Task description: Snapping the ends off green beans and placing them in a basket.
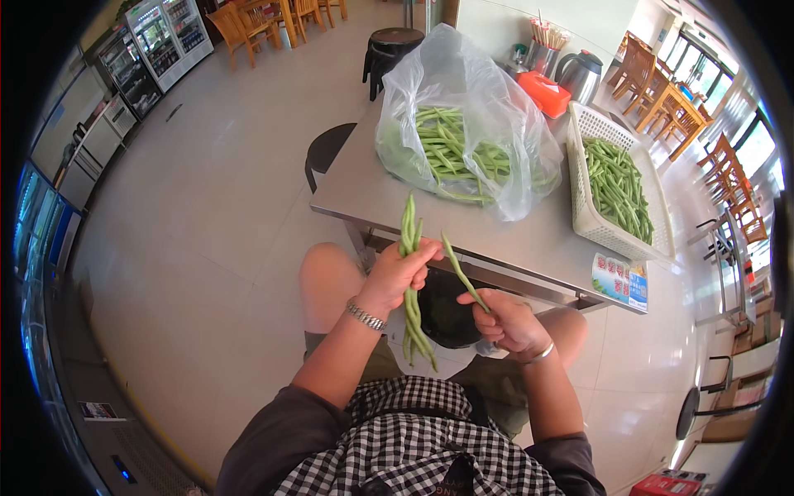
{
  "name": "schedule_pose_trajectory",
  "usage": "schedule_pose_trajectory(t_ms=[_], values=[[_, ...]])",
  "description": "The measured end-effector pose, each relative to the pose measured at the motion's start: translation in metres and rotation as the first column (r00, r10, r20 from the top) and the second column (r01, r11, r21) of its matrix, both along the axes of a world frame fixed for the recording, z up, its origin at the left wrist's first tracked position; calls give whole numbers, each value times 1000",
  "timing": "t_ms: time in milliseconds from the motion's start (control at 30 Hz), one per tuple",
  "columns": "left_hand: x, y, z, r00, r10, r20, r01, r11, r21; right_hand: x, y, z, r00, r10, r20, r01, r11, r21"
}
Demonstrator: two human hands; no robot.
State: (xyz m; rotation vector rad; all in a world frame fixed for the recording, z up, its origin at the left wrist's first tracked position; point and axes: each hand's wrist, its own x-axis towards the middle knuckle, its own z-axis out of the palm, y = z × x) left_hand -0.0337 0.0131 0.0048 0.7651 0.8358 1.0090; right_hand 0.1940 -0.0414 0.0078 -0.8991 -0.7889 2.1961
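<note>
A small bunch of long green beans (412, 310) is gripped in my left hand (400, 273), its ends sticking out above and below the fist. My right hand (508, 319) holds one green bean (460, 273) near its lower end, tilted up toward the left hand. Both hands are above my lap, just short of the metal table (353, 186). Under them, between my knees, is a black container (446, 310), partly hidden. Beyond the hands, an open clear plastic bag (397, 146) of green beans (443, 142) rests on the table. To its right stands a white perforated basket (586, 211) holding many beans (614, 186).
Behind the bag are a red tissue box (543, 93), a steel thermos jug (580, 74) and a holder of chopsticks (546, 46). A printed card (619, 282) lies at the table's near right corner. Black stools (329, 149) stand left of the table and behind it.
</note>
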Motion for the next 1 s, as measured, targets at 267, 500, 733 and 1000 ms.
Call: schedule_pose_trajectory(t_ms=[267, 500, 733, 1000], values=[[7, 7, -10, 976, 27, -218, 20, 977, 210, -19, -10, -15, 988, -25, 155, 18, 999, 45], [22, -25, 1, 989, 32, -144, 23, 928, 372, -18, 5, -56, 719, -691, -72, 667, 716, -208], [32, -25, -9, 963, 31, -266, 80, 914, 397, -17, -1, -15, 933, -280, 227, 178, 904, 388], [19, -25, -9, 642, 60, -765, 509, 712, 483, 2, -4, -8, 706, -288, 647, -339, 664, 666]])
